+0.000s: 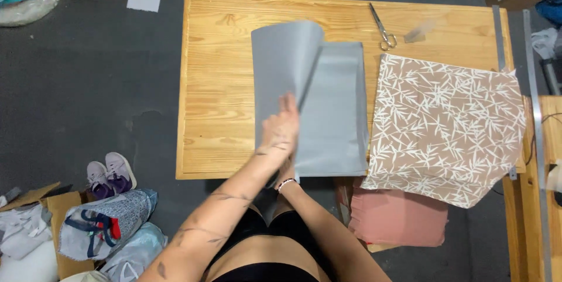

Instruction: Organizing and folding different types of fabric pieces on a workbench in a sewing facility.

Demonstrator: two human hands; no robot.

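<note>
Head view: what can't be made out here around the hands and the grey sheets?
- Right hand: mostly hidden under the left forearm and the grey sheet; only the wrist with its bracelet shows, so its grip is unclear.
- Left hand: motion-blurred; fingers lie on the lifted grey sheet, grasp uncertain.
- Pink fabric: partly covered by the leaf-patterned cloth.

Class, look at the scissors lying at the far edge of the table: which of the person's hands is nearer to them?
Left. The left hand lifts the grey sheet, short of the scissors; the right hand is mostly hidden beneath it, at the near table edge.
</note>
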